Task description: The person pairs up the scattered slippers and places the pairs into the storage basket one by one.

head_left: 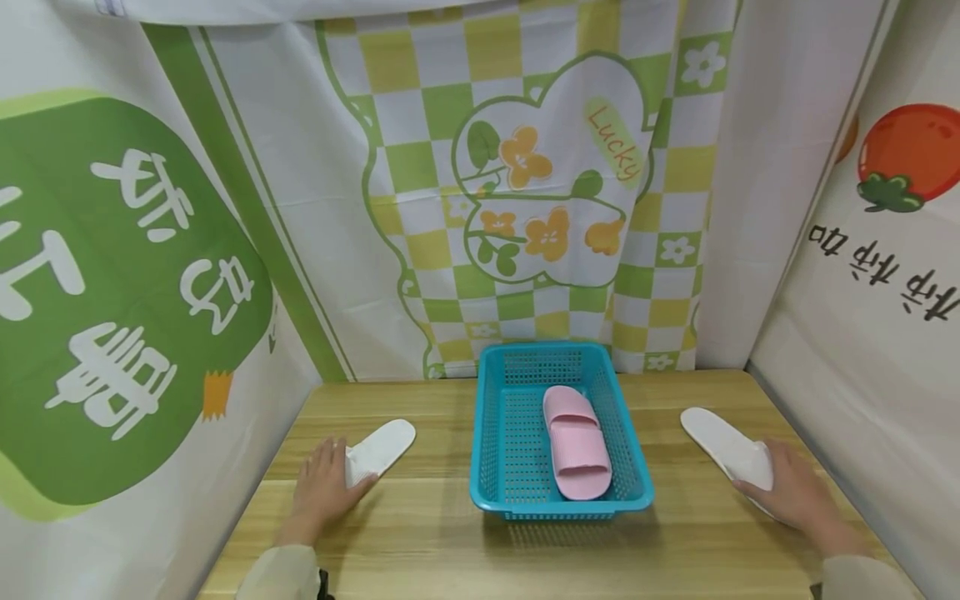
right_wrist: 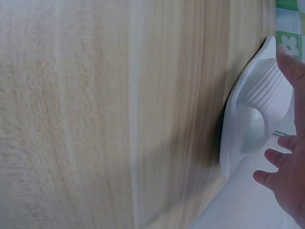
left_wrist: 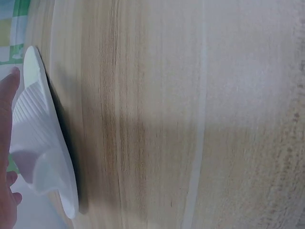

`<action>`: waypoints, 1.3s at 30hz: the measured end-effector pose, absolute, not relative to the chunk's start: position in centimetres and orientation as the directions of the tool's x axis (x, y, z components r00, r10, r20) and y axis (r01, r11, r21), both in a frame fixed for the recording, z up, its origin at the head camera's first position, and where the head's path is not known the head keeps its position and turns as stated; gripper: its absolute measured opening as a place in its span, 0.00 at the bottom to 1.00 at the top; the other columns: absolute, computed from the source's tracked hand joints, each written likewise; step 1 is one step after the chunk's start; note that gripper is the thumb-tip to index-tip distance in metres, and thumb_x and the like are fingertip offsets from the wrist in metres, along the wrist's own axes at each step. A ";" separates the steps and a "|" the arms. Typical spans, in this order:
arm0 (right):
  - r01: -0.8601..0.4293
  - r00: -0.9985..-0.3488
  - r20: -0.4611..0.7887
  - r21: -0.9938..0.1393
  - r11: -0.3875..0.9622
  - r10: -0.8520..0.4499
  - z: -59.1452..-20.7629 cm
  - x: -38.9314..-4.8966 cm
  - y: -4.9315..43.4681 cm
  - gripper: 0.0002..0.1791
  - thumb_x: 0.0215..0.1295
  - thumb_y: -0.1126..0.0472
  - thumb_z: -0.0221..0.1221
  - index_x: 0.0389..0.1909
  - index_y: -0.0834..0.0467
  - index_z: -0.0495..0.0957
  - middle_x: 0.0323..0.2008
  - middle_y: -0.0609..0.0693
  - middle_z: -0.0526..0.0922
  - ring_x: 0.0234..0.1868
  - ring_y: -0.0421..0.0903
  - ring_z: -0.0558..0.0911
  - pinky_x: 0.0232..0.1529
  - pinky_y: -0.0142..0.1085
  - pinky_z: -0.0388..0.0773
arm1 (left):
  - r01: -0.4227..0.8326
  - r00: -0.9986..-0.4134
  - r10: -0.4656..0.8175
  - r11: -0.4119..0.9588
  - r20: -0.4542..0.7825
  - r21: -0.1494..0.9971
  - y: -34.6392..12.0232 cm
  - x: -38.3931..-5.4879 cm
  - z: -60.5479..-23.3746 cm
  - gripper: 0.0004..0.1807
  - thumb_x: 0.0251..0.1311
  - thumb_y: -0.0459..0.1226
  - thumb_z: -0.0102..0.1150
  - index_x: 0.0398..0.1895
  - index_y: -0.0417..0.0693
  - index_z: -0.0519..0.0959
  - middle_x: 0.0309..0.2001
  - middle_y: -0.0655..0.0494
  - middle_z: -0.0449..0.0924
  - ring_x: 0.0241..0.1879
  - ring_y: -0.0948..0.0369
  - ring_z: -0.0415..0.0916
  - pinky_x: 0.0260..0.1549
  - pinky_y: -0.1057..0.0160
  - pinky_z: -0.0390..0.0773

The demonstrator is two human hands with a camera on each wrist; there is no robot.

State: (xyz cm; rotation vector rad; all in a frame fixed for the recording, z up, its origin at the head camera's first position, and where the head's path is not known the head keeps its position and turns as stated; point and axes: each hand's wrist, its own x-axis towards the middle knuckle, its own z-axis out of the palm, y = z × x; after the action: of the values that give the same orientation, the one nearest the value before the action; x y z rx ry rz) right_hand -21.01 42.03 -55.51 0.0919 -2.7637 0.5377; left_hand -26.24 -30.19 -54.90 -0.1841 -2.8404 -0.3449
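Note:
A white slipper lies on the left side of the table, its toe strap ribbed. My left hand is at its near end, thumb on one side and fingers on the other. In the left wrist view, the fingers are spread around the slipper. On the right side lies a second white slipper. My right hand reaches over its near end, thumb toward the middle. The right wrist view shows spread fingers beside that slipper, not curled round it.
A blue plastic basket stands mid-table with a pink slipper in its right half. The wooden table is bordered by printed cloth walls at the back and both sides.

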 end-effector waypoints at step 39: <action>-0.057 -0.981 0.191 -0.388 0.920 0.020 -56.7 -21.5 42.6 0.59 0.47 0.42 0.71 0.65 0.79 0.53 0.53 0.83 0.63 0.50 0.80 0.67 0.45 0.69 0.66 | 0.099 -0.970 0.032 0.957 0.243 0.273 -31.5 -26.5 -56.1 0.58 0.39 0.55 0.75 0.61 0.23 0.58 0.49 0.25 0.69 0.48 0.31 0.70 0.44 0.35 0.70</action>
State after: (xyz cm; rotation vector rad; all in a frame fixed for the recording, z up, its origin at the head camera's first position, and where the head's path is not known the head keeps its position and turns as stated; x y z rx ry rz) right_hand -21.53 42.58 -56.69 0.0280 -2.8886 0.5923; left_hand -26.54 -31.47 -56.10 -0.0975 -2.8717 -0.4181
